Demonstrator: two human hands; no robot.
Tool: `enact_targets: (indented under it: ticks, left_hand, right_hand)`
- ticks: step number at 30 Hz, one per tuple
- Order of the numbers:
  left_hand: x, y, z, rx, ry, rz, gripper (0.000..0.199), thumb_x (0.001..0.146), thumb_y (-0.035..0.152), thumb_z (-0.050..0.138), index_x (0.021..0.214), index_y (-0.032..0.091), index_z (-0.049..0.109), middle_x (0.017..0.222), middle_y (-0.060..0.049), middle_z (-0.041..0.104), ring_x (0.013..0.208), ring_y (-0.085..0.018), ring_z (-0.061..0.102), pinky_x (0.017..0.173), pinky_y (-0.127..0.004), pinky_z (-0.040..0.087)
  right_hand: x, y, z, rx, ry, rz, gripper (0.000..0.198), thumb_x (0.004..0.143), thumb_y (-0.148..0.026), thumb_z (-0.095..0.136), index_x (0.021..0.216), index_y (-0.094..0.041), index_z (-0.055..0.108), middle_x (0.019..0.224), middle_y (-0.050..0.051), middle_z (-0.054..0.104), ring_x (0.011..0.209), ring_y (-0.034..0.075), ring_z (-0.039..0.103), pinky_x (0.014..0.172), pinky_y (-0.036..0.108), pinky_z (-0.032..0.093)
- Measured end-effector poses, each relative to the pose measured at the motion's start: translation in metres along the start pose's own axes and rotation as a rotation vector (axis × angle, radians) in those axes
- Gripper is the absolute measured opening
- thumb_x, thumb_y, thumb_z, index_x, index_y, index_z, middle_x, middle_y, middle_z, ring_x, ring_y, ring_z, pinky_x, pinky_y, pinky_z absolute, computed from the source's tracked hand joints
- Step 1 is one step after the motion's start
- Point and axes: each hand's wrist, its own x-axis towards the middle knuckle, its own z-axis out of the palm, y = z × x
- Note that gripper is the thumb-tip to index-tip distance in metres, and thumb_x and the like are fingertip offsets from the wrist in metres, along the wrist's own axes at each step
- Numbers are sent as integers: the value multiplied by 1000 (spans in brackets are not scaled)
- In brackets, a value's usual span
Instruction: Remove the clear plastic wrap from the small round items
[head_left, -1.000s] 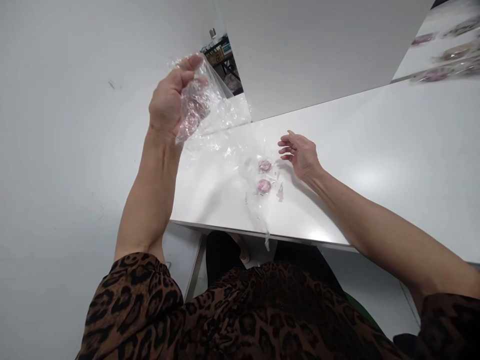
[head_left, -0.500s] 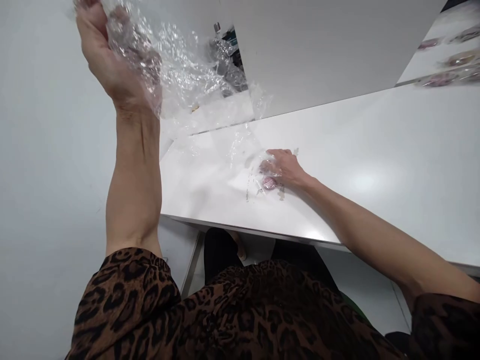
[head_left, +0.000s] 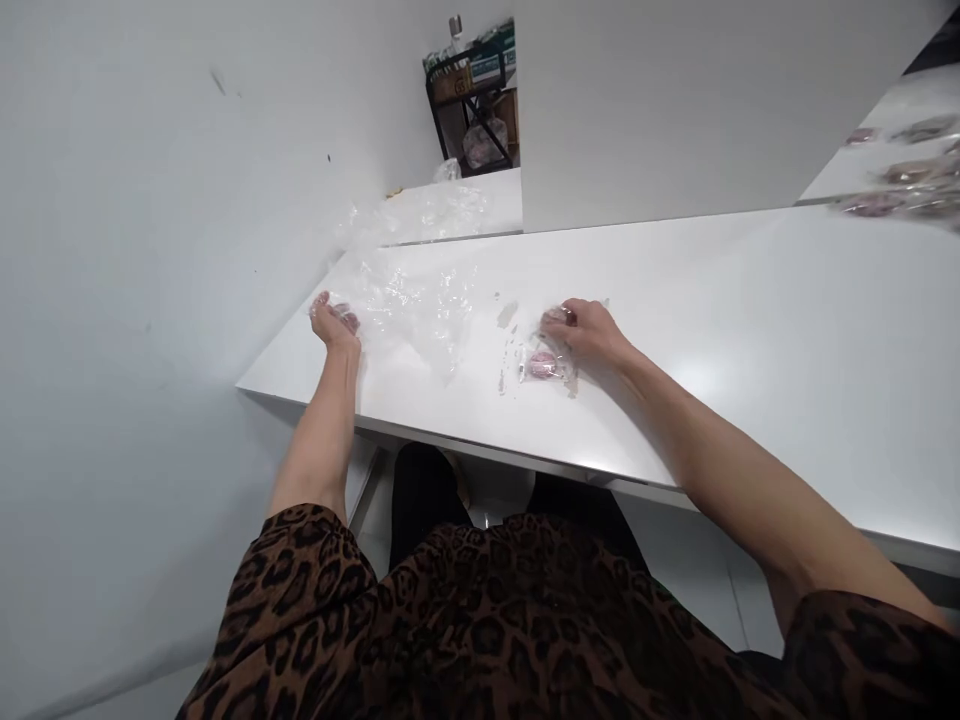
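At the left end of the white table (head_left: 645, 280), my left hand (head_left: 335, 322) is closed on a bunched edge of clear plastic wrap (head_left: 397, 290). Pinkish lumps show through the plastic at its fingers; their kind is unclear. The thin, wrinkled film spreads from that hand across the tabletop towards the middle. My right hand (head_left: 596, 332) rests on the table, fingers curled round the upper part of a clear plastic packet (head_left: 527, 372). Inside it lies a round pink item (head_left: 542, 364), with a darker reddish one (head_left: 559, 317) partly hidden under the fingertips.
Greyish smudges (head_left: 508, 315) mark the tabletop left of the packet. A white panel (head_left: 660, 110) stands along the table's back edge. More clear-wrapped pinkish and brownish items (head_left: 874, 205) lie at the far right. Behind the gap is a black shelf (head_left: 472, 105) with boxes.
My left hand has come down from high at the upper left to the table's left end, bringing the plastic wrap down with it. My right hand stays at the packet.
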Motion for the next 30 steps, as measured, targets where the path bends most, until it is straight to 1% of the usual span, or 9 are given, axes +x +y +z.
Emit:
enact_targets:
  ticks: [3, 5, 8, 12, 17, 20, 24, 27, 30]
  left_hand:
    - [-2, -34, -24, 6, 186, -19, 18, 97, 38, 55, 104, 22, 48, 62, 10, 42, 45, -4, 38, 50, -20, 26]
    - [-2, -48, -34, -23, 185, -9, 12, 96, 33, 53, 101, 22, 49, 59, 10, 42, 45, -6, 40, 51, -21, 29]
    - [0, -57, -39, -34, 142, -2, 9, 95, 31, 53, 100, 23, 52, 58, 9, 46, 44, -7, 42, 49, -23, 29]
    - [1, -56, -37, -41, 136, -40, 5, 94, 25, 56, 98, 23, 54, 55, 8, 47, 42, -9, 45, 46, -24, 29]
    - [-3, -55, -33, -81, 156, -58, 7, 96, 23, 61, 94, 22, 54, 51, 10, 44, 41, -8, 44, 45, -25, 29]
    - [-4, -53, -32, -55, 151, -56, 6, 101, 20, 55, 96, 21, 53, 50, 11, 44, 42, -7, 44, 46, -24, 30]
    - [-4, -53, -33, 0, 125, -33, 17, 103, 6, 41, 101, 19, 52, 50, 13, 41, 43, -6, 44, 48, -21, 31]
    - [0, -55, -33, 9, 120, -14, 18, 99, 4, 41, 99, 19, 51, 49, 12, 40, 43, -6, 44, 47, -21, 33]
    - [4, -57, -33, 4, 124, 2, 12, 95, 8, 48, 94, 20, 52, 49, 12, 39, 42, -8, 44, 44, -21, 34]
  right_hand:
    - [-9, -3, -15, 293, 73, 5, 34, 79, -49, 77, 82, -20, 61, 85, 6, 64, 85, 22, 57, 84, 41, 49]
    - [-20, -9, -26, 428, 37, -42, 40, 83, -59, 75, 85, -20, 67, 93, 6, 69, 92, 23, 61, 90, 41, 50]
    - [-39, -23, -33, 420, -211, -61, 44, 86, -64, 74, 84, -20, 74, 97, 8, 72, 97, 24, 64, 94, 42, 51]
    - [-57, -36, -25, 250, -417, -39, 40, 76, -60, 86, 86, -22, 77, 103, 9, 74, 89, 23, 65, 75, 37, 53]
    - [-62, -34, -10, 203, -357, 46, 43, 75, -58, 85, 84, -20, 68, 80, 3, 68, 66, 14, 55, 58, 28, 43]
    - [-65, -33, -7, 255, -311, 34, 48, 70, -53, 88, 98, -22, 64, 78, -2, 67, 67, 14, 57, 61, 27, 45]
    - [-89, -33, -16, 385, -374, 125, 63, 71, -42, 91, 122, -28, 58, 82, -2, 71, 75, 19, 68, 71, 34, 56]
    - [-108, -19, -38, 548, -232, 285, 58, 70, -35, 93, 119, -29, 63, 86, 1, 75, 78, 21, 72, 71, 36, 59]
    - [-100, 11, -81, 669, 138, 412, 41, 64, -31, 93, 97, -24, 69, 89, 5, 76, 72, 19, 69, 58, 31, 56]
